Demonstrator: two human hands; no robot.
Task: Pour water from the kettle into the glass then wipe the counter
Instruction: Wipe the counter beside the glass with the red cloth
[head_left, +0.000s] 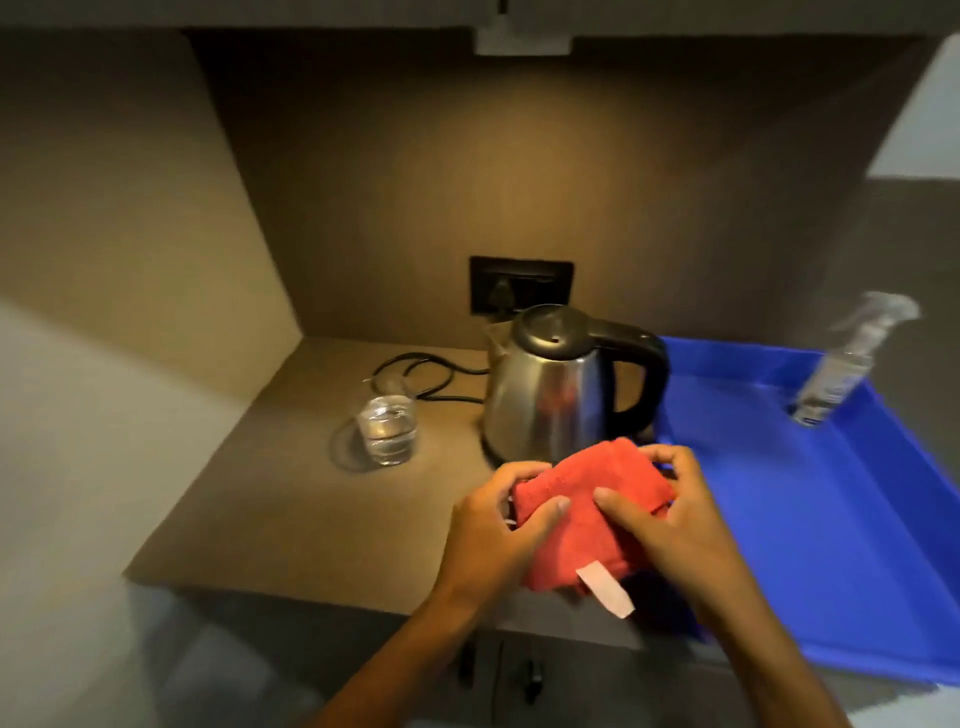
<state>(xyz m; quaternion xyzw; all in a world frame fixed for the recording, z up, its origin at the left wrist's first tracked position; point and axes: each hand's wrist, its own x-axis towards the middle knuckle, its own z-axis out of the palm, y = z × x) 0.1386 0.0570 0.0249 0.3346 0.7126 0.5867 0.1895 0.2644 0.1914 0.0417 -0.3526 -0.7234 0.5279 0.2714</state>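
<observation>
A steel kettle (550, 395) with a black lid and handle stands upright on the brown counter (291, 499), its handle turned right. Left of it a clear glass (388, 423) holds water. In front of the kettle, above the counter's front edge, both hands hold a folded red cloth (592, 512) with a white label hanging from its lower edge. My left hand (493, 525) grips the cloth's left side. My right hand (670, 514) grips its right side, thumb on top.
A blue plastic tray (852, 551) covers the counter's right part, with a clear plastic bottle (847, 364) standing at its far end. A black cord (415, 371) runs from the kettle to a wall socket (522, 286) behind. Walls close the left and back.
</observation>
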